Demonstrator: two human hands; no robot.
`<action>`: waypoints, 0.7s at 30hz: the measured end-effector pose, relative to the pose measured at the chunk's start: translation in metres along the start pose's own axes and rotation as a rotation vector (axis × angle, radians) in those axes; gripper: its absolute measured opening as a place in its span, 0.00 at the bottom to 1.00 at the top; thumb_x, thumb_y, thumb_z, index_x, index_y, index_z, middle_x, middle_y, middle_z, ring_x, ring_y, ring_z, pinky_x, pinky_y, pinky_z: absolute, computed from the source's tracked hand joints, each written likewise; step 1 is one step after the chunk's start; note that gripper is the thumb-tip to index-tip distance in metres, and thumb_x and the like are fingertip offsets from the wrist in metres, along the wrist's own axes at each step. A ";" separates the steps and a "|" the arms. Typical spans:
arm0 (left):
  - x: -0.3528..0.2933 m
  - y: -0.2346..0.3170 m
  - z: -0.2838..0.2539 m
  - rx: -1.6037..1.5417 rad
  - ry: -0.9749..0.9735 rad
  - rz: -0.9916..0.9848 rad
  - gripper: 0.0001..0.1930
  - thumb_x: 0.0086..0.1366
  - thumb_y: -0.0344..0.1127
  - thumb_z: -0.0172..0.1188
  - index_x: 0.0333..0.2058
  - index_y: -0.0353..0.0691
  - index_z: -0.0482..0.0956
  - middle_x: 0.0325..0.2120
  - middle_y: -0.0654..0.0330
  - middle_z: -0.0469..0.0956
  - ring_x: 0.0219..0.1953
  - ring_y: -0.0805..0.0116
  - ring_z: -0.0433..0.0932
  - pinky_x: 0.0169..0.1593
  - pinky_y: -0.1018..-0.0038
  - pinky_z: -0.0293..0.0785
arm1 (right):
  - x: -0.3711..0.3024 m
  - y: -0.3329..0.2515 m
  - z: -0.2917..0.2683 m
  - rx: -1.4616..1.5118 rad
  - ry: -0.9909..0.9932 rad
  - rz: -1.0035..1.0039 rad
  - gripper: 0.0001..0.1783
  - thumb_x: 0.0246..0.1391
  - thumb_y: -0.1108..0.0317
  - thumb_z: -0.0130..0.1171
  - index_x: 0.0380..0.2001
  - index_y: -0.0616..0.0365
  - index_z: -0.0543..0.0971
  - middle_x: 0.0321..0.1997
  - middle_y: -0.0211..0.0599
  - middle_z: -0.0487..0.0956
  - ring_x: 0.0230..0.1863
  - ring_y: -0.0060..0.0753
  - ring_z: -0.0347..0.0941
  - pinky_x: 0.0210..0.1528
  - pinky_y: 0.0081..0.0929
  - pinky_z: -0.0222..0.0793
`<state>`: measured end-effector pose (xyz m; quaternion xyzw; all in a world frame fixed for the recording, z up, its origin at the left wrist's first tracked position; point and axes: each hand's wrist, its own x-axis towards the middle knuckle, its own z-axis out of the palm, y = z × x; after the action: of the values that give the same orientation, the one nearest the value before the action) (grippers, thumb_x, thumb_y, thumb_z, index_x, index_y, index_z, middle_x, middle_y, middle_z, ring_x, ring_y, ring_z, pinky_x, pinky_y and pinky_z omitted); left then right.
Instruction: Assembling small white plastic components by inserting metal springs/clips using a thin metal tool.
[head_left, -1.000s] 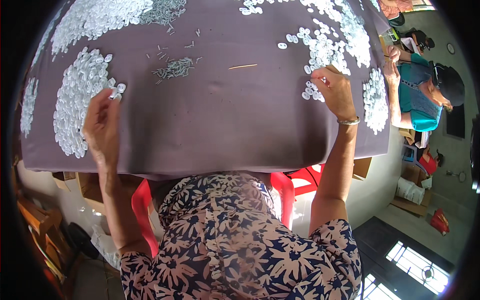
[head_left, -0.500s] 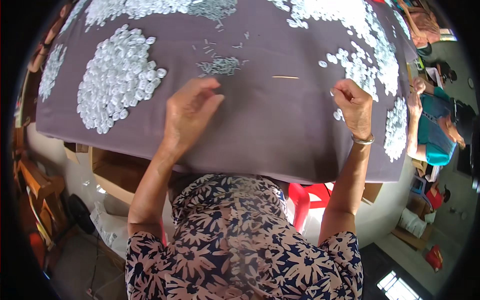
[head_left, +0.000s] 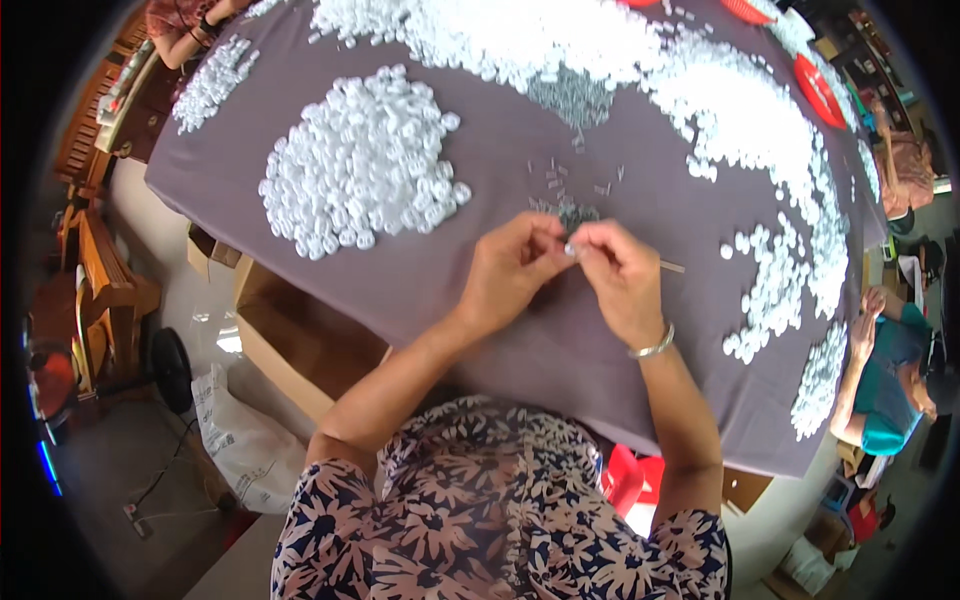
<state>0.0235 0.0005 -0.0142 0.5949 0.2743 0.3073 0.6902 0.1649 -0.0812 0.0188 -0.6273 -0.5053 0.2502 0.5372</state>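
My left hand point(head_left: 508, 272) and my right hand point(head_left: 624, 285) meet fingertip to fingertip above the dark cloth. Pinched in my right fingers is a small white plastic piece point(head_left: 571, 249). The fingers of my left hand are closed against it; anything between them is too small to make out. Just beyond the fingertips lies a little heap of small grey metal pins point(head_left: 575, 213), partly hidden by my hands, with a few loose ones scattered behind. A thin wooden stick point(head_left: 674, 267) rests beside my right hand, which covers part of it.
A mound of white plastic pieces point(head_left: 360, 165) sits at left; a smaller pile point(head_left: 775, 280) lies at right. Along the back stretch a big white heap point(head_left: 740, 110) and more grey pins point(head_left: 575, 97). An open cardboard box point(head_left: 290, 330) stands below the table. Another person point(head_left: 890, 360) works at far right.
My hands, apart before, have come together at the middle. The right one left the right-hand pile's edge, and the white piece now shows in its fingers. The whole view has shifted and turned.
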 end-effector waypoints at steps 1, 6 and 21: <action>0.000 0.000 -0.001 0.003 -0.007 -0.002 0.13 0.61 0.24 0.63 0.45 0.37 0.75 0.28 0.68 0.75 0.29 0.84 0.73 0.30 0.85 0.70 | -0.001 0.000 0.000 0.015 -0.009 0.007 0.01 0.56 0.78 0.56 0.31 0.64 0.77 0.25 0.23 0.73 0.25 0.10 0.64 0.26 0.13 0.61; 0.000 -0.006 -0.003 -0.135 -0.064 0.026 0.15 0.61 0.21 0.61 0.47 0.35 0.75 0.32 0.66 0.77 0.33 0.82 0.74 0.35 0.84 0.72 | -0.008 0.000 0.002 0.086 -0.012 0.011 0.02 0.56 0.79 0.57 0.32 0.62 0.77 0.26 0.24 0.74 0.23 0.11 0.67 0.25 0.13 0.63; 0.003 0.012 -0.008 -0.419 -0.195 -0.225 0.12 0.63 0.26 0.60 0.46 0.40 0.73 0.31 0.65 0.76 0.30 0.78 0.75 0.35 0.80 0.74 | -0.007 0.012 -0.008 0.489 -0.254 0.157 0.05 0.57 0.77 0.58 0.38 0.62 0.78 0.31 0.31 0.79 0.30 0.16 0.74 0.29 0.14 0.69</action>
<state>0.0181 0.0092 -0.0035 0.4313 0.2014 0.2198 0.8515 0.1730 -0.0901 0.0085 -0.4799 -0.4434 0.4819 0.5837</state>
